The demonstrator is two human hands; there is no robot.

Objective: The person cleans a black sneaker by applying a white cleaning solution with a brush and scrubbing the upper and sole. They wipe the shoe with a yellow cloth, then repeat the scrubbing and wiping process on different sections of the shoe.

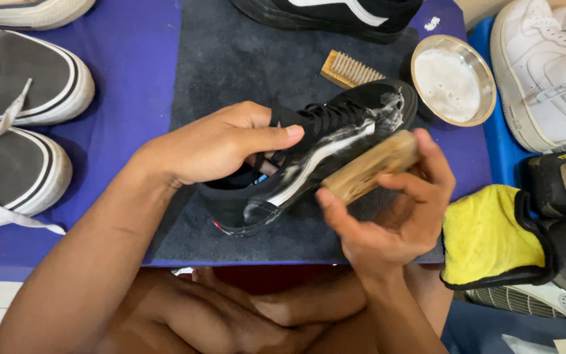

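Sneaker [316,151] on mat [230,59], bowl [453,82] right, spare brush [350,69] behind, cloth [486,236] right.

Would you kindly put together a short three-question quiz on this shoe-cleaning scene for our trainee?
1. True or false: the left hand steadies the black sneaker at its opening.
2. What does the right hand press against the sneaker's side? A) yellow cloth B) wooden brush C) metal bowl
3. Fill in: the metal bowl of white foam sits beside a second ____ lying on the dark mat.

Key
1. True.
2. B: the wooden brush lies against the soapy side stripe; the yellow cloth lies untouched to the right.
3. Brush: the spare brush lies bristles up.
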